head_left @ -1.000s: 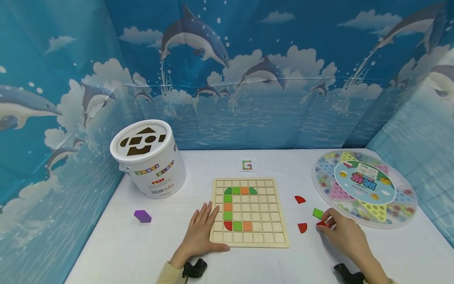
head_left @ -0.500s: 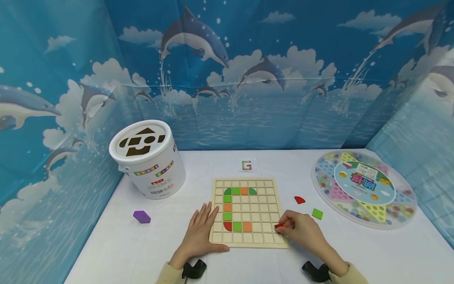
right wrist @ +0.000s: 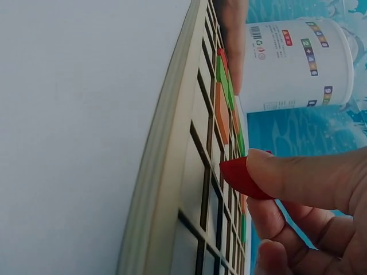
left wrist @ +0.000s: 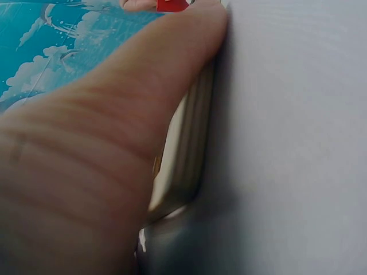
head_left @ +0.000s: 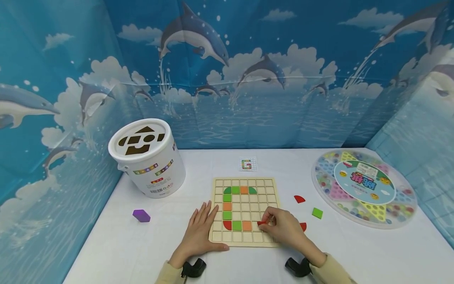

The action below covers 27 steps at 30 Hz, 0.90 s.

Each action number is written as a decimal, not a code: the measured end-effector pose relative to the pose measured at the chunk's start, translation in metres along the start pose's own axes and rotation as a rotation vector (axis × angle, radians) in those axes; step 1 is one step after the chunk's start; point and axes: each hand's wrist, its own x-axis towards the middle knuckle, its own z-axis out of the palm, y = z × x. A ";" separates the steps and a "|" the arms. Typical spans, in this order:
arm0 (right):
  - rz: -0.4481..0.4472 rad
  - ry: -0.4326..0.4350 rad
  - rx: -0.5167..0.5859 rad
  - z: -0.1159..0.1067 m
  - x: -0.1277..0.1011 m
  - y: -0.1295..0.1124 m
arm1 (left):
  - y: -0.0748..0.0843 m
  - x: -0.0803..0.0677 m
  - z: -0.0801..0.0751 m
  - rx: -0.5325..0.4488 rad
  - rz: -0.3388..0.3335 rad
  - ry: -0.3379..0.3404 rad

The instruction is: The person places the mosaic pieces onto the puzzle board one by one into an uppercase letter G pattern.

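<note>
A white tabletop (head_left: 113, 252) carries a wooden grid board (head_left: 244, 211) at centre, white bucket (head_left: 148, 159) upper left, purple block (head_left: 141, 215), round marble game (head_left: 363, 187) right, pattern card (head_left: 247, 164), loose red (head_left: 299, 199) and green pieces (head_left: 317, 213).

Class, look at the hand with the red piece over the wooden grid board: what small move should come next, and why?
Probably lower the red piece into the empty cell just right of the orange tile in the bottom row. The right hand pinches it right above that spot, the left hand lies flat on the grid board, and the coloured tiles form an unfinished G like the card.
</note>
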 end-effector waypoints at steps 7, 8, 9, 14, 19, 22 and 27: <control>-0.004 -0.032 0.004 0.005 0.004 -0.002 | 0.001 0.000 -0.001 0.002 0.004 0.005; -0.005 -0.040 0.004 0.005 0.005 -0.002 | 0.001 0.000 -0.001 0.001 0.006 0.008; -0.008 -0.047 0.004 0.005 0.006 -0.002 | 0.001 0.000 -0.001 0.001 0.006 0.009; -0.018 -0.090 0.003 0.006 0.010 -0.002 | 0.000 0.000 0.000 0.008 0.006 0.005; -0.044 -0.091 -0.024 0.006 0.013 -0.002 | 0.000 -0.001 0.000 0.009 0.009 0.010; -0.044 -0.083 -0.058 0.007 0.014 -0.003 | 0.000 -0.001 -0.001 0.008 0.011 0.016; -0.028 -0.074 -0.099 0.007 0.015 -0.004 | 0.001 0.000 -0.001 0.010 0.002 0.002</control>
